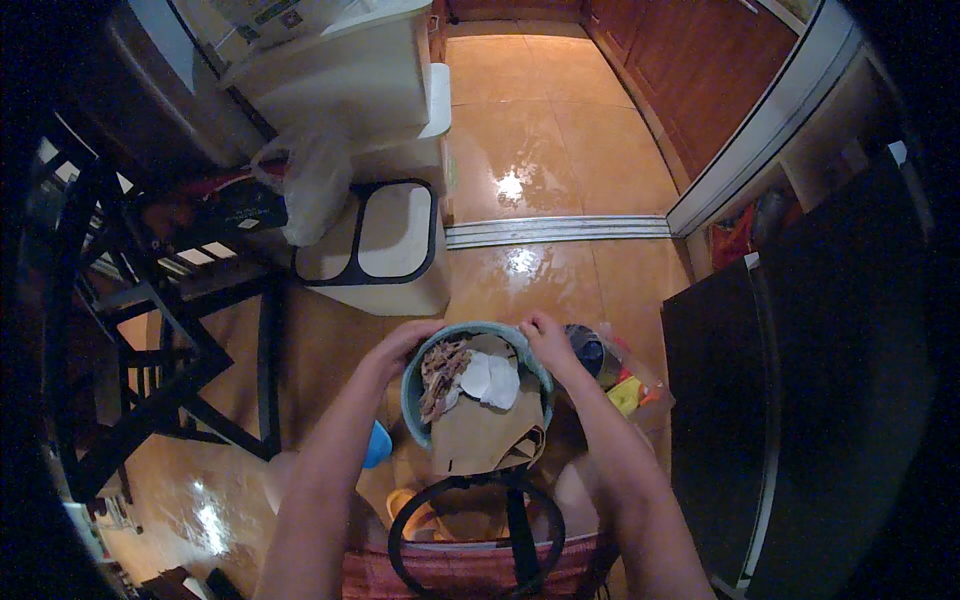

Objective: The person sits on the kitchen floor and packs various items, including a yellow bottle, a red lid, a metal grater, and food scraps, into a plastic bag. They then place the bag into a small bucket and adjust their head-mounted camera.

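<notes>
Before me is a round waste basket with a pale teal rim. Inside it lie a brown cardboard piece, crumpled white tissue and a shaggy brownish clump that I cannot identify. My left hand holds the rim on the far left side. On the far right, the fingers of my right hand curl over the same rim. The cardboard leans out over the near edge, hiding that part of the rim. Below the basket is a black ring with a strap across it.
A two-lid beige bin stands ahead left, a translucent plastic bag on it. Black chair frames are at left, a dark refrigerator at right. A plastic bag of colourful items sits beside my right forearm. A metal door track crosses the tiled floor.
</notes>
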A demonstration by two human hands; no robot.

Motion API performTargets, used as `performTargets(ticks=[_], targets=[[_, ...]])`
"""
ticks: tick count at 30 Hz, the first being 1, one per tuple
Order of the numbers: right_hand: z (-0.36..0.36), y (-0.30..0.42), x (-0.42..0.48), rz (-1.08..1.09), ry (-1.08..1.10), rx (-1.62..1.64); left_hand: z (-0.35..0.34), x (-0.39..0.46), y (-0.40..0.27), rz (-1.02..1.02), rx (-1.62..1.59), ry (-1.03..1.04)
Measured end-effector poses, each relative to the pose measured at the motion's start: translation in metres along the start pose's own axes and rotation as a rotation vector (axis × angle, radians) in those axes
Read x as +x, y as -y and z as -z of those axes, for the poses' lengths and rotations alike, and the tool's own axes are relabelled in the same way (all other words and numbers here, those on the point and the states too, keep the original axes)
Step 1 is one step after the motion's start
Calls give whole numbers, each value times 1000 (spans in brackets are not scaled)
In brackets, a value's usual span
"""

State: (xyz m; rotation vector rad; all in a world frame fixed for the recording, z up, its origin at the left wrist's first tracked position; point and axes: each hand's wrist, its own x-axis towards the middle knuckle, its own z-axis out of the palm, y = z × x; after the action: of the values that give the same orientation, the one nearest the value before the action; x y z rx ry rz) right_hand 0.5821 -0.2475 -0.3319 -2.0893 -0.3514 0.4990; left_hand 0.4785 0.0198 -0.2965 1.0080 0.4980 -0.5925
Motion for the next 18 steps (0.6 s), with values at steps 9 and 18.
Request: performTargets(ticks=[9,18], targets=[[6,10,0,-16,117,296,-44,49,-54,167,380,156],[23,25,6,-143,211,329,-55,70,-59,152,524,210]])
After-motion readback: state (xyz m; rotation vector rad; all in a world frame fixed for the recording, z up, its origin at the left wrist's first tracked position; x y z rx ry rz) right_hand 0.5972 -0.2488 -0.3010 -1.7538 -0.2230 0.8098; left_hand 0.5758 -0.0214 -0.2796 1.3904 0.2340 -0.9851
